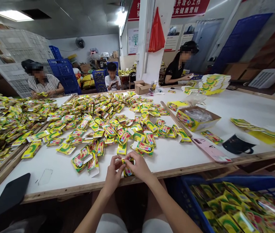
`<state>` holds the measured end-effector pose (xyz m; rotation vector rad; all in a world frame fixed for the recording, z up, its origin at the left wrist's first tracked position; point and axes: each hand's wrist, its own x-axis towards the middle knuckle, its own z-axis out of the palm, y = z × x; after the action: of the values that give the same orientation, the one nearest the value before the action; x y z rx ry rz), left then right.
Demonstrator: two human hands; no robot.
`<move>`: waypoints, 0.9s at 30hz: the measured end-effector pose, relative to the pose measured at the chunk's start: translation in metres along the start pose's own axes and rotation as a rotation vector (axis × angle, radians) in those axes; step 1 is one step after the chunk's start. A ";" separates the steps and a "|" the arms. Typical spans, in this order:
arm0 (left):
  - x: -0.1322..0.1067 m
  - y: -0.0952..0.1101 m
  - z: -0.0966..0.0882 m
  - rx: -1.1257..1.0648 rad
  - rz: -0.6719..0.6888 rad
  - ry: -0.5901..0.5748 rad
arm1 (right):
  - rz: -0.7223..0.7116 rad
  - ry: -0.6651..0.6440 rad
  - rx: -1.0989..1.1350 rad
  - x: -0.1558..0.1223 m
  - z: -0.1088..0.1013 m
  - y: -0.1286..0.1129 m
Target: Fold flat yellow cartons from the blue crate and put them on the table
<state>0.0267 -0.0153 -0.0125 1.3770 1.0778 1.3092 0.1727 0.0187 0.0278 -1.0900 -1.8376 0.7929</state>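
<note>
From where I stand, the left hand (114, 172) and the right hand (137, 165) together pinch one box (128, 171) at the tabletop's (65, 166) near edge, and although the basket (229, 179) contains many packs (243, 207), much work seems left, because numerous boxes (125, 136), some with open flaps, lie ahead.

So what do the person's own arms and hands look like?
The left hand and right hand are bare, with no gloves or rings that I can make out. The forearms are bare too: no sleeves, watch or bracelet show on them.

Two foreground hands (137, 165), one mug (238, 144)
</note>
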 end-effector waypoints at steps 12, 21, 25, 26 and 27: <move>0.000 -0.003 0.001 0.122 0.092 0.039 | -0.049 -0.021 0.141 -0.013 -0.001 0.015; 0.001 -0.003 -0.002 0.296 0.232 0.044 | 0.016 0.109 0.174 -0.031 0.005 0.020; 0.005 0.004 -0.007 0.334 0.279 -0.010 | 0.000 0.110 0.202 -0.032 0.006 0.023; 0.007 0.005 -0.008 0.327 0.274 -0.019 | 0.003 0.113 0.207 -0.032 0.006 0.023; 0.008 0.005 -0.009 0.314 0.261 -0.024 | 0.008 0.114 0.213 -0.031 0.006 0.023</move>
<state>0.0183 -0.0085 -0.0058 1.8123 1.1515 1.3427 0.1845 -0.0004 -0.0047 -0.9854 -1.6148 0.8907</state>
